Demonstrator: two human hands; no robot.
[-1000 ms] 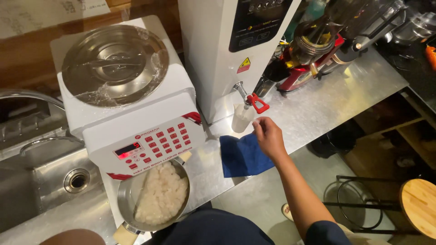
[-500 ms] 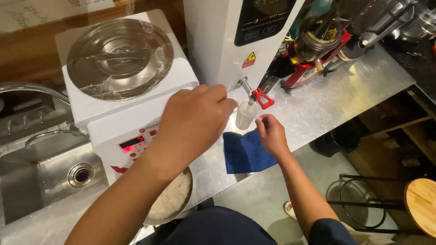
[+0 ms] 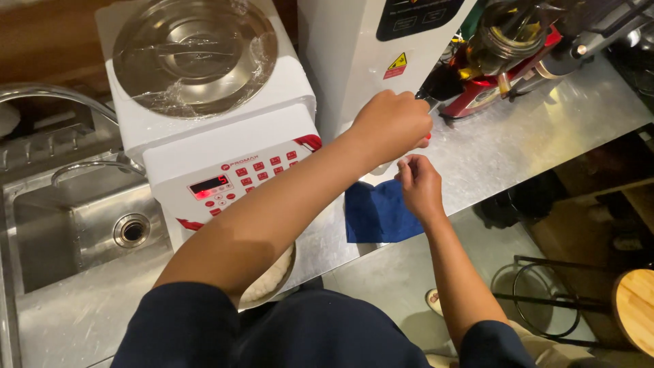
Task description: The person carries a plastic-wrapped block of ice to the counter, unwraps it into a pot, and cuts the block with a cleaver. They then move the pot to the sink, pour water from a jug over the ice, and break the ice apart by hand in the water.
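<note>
My left hand (image 3: 390, 125) reaches across my body and is closed over the red tap lever (image 3: 427, 136) at the foot of the tall white dispenser (image 3: 354, 61). Just below it, my right hand (image 3: 419, 185) has its fingers pinched upward around a small clear cup under the tap. The cup is almost fully hidden by my left hand. A blue cloth (image 3: 377, 212) lies on the steel counter (image 3: 518, 143) under my right wrist.
A white machine with a red keypad (image 3: 235, 176) and a steel bowl on top (image 3: 194, 48) stands to the left, with a bowl of white grains (image 3: 274, 281) under it. A steel sink (image 3: 75, 232) is far left. Jars and red utensils (image 3: 487, 82) crowd the back right. A wooden stool (image 3: 637, 308) stands below.
My left arm came into view and crossed over to the tap, closing on the red lever. My right hand stayed by the cup under the tap.
</note>
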